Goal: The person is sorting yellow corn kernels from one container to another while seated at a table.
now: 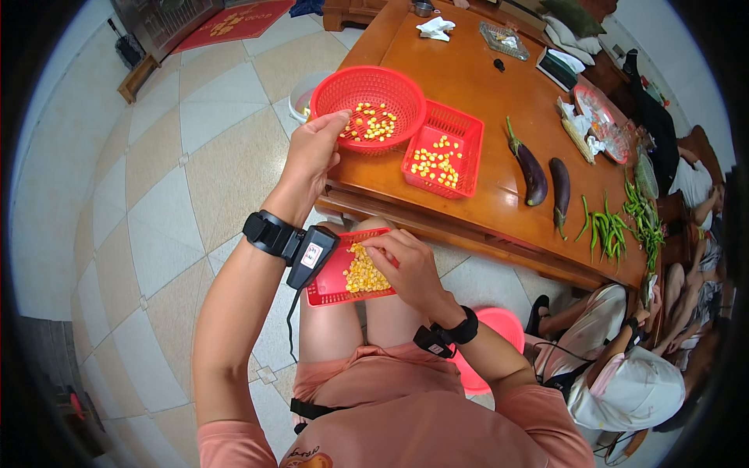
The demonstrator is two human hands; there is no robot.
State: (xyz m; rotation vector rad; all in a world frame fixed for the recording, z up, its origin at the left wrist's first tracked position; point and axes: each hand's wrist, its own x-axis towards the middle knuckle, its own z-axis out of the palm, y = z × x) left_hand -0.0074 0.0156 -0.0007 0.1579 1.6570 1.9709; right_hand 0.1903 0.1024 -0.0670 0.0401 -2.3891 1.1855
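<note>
On my thighs rests a red plastic tray, with a heap of yellow corn kernels towards its right side. My right hand reaches over that tray, its thumb and fingertips at the kernels' upper edge; whether a kernel is pinched is too small to tell. At the table's corner, my left hand is raised by the near rim of a round red colander. Its thumb and forefinger meet above scattered kernels, and any kernel between them is hidden. Beside the colander stands a rectangular red basket, also with loose kernels.
The wooden table also bears two eggplants, green chili peppers, a corn cob and a tissue box. A white bucket stands behind the colander. Right of me are a pink basin and a seated person.
</note>
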